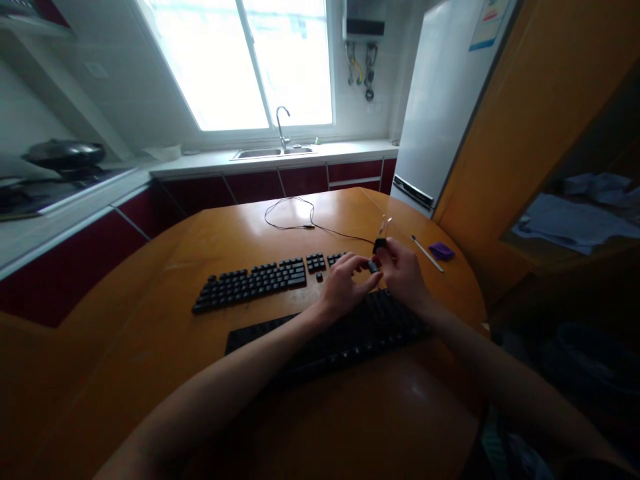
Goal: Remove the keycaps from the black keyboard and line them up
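Note:
My left hand (347, 283) pinches a small dark keycap (373, 267) between thumb and fingers. Right beside it, my right hand (403, 273) grips a keycap puller (381, 244) by its black body, its thin wire loops pointing up and away from me. Both hands are above the right part of a black keyboard base (320, 343), which my left forearm partly covers. Beyond the base, black keycaps (255, 283) lie in rows in keyboard layout. One loose keycap (319, 277) sits just below the smaller blocks of caps. My left hand hides part of the rightmost block.
The keyboard's thin cable (287, 228) loops over the far side of the wooden table (165, 267). To the right lie a white stick-like brush with a dark tip (427, 253) and a folded purple cloth (441, 251). Behind stand a sink counter (200, 160) and a fridge (440, 100).

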The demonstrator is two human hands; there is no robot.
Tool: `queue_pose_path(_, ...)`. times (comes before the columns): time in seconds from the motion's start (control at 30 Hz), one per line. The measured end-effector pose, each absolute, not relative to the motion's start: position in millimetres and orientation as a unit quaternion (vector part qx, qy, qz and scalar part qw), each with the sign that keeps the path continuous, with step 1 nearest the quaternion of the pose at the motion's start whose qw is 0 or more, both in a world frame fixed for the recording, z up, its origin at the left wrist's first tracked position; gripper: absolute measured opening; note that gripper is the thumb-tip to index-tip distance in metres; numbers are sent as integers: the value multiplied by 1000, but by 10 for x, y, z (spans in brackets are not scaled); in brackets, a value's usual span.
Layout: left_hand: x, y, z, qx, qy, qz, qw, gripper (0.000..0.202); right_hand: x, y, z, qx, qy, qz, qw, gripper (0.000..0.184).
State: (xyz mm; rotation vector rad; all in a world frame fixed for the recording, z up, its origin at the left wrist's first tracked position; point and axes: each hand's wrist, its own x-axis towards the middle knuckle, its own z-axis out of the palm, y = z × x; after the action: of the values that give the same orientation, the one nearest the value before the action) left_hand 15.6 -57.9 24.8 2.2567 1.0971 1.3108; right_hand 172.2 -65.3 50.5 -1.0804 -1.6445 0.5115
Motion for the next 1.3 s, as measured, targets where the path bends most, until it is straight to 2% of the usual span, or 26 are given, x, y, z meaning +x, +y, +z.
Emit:
queue_pose_path(0.07, 129, -553, 250, 755, 405, 486, 169, 24, 1644, -556, 505, -439, -638, 277, 569, 29)
queue_pose_path(0.17, 88, -511, 185, 734, 410, 511, 181, 28, 1548, -492, 431, -413, -605, 300, 611, 30)
queue_pose_path(0.43, 49, -452, -30, 744, 371, 527, 178, 26, 1575, -485, 98, -385, -592, 315, 634, 25)
queue_pose_path(0.93, 45, -422, -89, 794, 361, 469, 141, 42, 1676, -444, 49, -440, -606, 289, 596, 20)
queue_pose_path(1.1, 17, -440, -74, 847, 329, 410, 80, 48, 1701, -443, 71, -479, -627, 240, 565, 20)
queue_pose_path(1.3, -1, -477, -6, 860, 371, 350, 21, 44, 1670, -410, -9, -478, -593, 322, 562, 21)
